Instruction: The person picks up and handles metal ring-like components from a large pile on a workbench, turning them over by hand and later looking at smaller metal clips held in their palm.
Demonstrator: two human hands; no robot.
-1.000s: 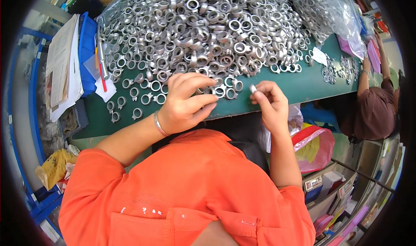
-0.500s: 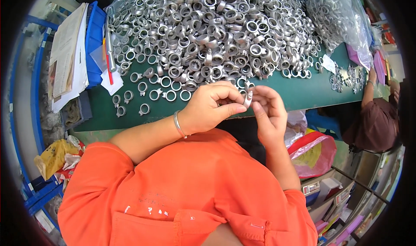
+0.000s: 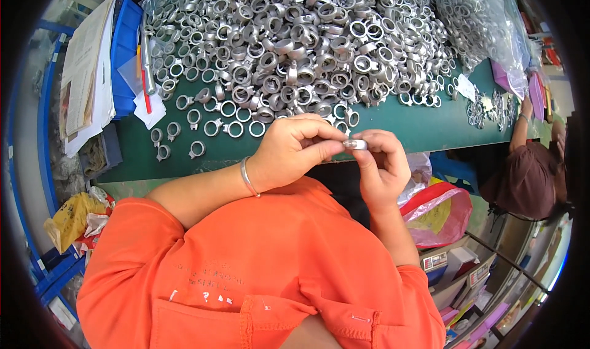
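Note:
A small silver metal ring with a lug is pinched between my two hands just in front of the table edge. My left hand, wearing a bangle at the wrist, has thumb and forefinger closed at the ring's left end. On the other side my right hand grips the ring between thumb and curled fingers. Part of the ring is covered by the fingertips. Beyond my hands a large heap of similar metal rings spreads over the green table, with several loose ones at its near left.
Left of the heap stand a blue bin, papers and pens. A clear bag of metal parts lies at the back right. Another person sits at the right. A pink-and-red bag is below the table edge.
The ring has turned from nearly upright to lying sideways between my fingers. Both hands stay close together, and the view has shifted slightly.

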